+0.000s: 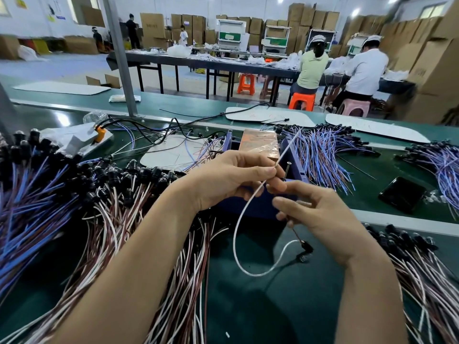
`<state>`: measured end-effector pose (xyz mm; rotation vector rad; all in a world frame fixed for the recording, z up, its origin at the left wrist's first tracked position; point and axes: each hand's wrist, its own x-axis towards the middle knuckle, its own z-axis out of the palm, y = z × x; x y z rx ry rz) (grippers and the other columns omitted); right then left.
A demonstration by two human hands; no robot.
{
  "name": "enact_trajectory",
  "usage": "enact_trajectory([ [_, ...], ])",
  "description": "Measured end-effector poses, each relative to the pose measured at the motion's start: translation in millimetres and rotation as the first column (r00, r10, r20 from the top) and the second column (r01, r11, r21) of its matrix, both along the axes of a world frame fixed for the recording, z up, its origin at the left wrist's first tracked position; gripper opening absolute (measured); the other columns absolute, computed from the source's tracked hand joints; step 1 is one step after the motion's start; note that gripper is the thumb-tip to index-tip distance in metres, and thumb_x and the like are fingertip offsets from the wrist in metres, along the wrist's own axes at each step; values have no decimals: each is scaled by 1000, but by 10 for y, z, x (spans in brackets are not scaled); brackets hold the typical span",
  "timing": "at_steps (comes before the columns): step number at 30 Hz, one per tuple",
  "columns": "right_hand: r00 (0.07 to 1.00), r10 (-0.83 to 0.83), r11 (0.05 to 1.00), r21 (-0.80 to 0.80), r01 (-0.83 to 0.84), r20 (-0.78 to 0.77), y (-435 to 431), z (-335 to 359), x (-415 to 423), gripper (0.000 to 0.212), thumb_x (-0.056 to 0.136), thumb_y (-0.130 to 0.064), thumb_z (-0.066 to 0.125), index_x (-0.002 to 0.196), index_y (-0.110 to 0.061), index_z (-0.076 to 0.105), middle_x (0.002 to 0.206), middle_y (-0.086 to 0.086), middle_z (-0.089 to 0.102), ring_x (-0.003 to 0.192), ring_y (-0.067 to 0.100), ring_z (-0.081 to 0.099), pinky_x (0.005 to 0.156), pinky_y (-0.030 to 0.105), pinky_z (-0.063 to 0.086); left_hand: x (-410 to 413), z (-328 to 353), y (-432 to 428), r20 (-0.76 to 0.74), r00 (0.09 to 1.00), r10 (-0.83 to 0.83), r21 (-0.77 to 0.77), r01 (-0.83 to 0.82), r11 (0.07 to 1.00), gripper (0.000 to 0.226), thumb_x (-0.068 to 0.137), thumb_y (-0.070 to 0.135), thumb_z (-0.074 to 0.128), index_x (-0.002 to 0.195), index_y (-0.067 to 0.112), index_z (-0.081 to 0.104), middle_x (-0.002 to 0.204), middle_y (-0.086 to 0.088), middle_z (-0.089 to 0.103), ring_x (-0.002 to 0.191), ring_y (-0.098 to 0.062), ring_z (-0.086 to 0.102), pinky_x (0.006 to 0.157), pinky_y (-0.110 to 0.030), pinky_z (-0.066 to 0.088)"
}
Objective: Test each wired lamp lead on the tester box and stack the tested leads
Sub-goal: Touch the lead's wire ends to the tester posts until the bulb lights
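- Both forearms come in from the bottom edge over the green bench (273, 306); the hands meet just in front of the tester box (295, 157).
- Far left, a heap of blue-wired leads (29, 202) lies on the bench; just beside it a heap of red-and-white leads (111, 219) spreads out and runs under the left forearm.
- Left hand (223, 180): thumb and forefinger are pressed together on the white wire (249, 201) of a single lead (235, 242), near its upper end; the other fingers curl beneath.
- That lead loops down between the hands and curves back up to its black lamp head (306, 247), which sits below the right hand; its free white end slants up across the tester box, and whether it touches cannot be told.
- Behind the hands stands the tester box, blue-walled with a copper plate (260, 142) on top.
- Right hand (320, 212): fingers curled, pinching the lead's red-brown wire (295, 232) just above the lamp head; the forefinger tip reaches towards the left thumb.
- Right of the box lies a fan of purple-blue leads (320, 150); further right, a black phone (402, 194) lies flat on the bench; more red-and-white leads (422, 269) lie at the lower right.
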<state>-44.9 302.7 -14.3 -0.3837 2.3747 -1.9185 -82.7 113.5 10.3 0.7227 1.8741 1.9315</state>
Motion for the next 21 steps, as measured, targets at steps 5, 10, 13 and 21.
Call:
enact_trajectory([
  [5, 984, -136, 990, -63, 130, -113, -171, 63, -37, 13, 84, -22, 68, 81, -10, 69, 60, 3, 66, 48, 10, 49, 47, 20, 42, -15, 16, -92, -10, 997, 74, -66, -74, 995, 15, 82, 22, 64, 96, 19, 69, 83, 0, 73, 63, -9, 56, 58, -17, 46],
  [10, 935, -345, 938, -69, 340, -76, -128, -65, -140, 14, 88, -8, 64, 74, -10, 66, 53, 0, 65, 37, 7, 45, 39, 16, 38, -74, -28, -316, -39, 970, 242, -311, -242, 919, 11, 91, -1, 57, 88, 6, 65, 90, -16, 74, 69, -14, 67, 59, -18, 53],
  [13, 908, -418, 906, -73, 417, 3, -92, -175, -197, 17, 90, -7, 61, 73, -9, 65, 51, 0, 65, 35, 7, 48, 38, 17, 41, -74, -62, -262, 12, 967, 256, -354, -235, 905, 12, 94, 6, 57, 87, 0, 64, 89, -22, 72, 67, -22, 71, 60, -21, 56],
  [21, 898, -433, 896, -76, 438, 83, -115, -317, -275, 22, 93, -12, 58, 72, -10, 64, 50, 1, 64, 36, 8, 50, 38, 17, 40, -97, -112, -180, 19, 962, 274, -444, -237, 864, 15, 97, 13, 52, 90, 6, 62, 95, -23, 70, 61, -25, 71, 52, -25, 56],
])
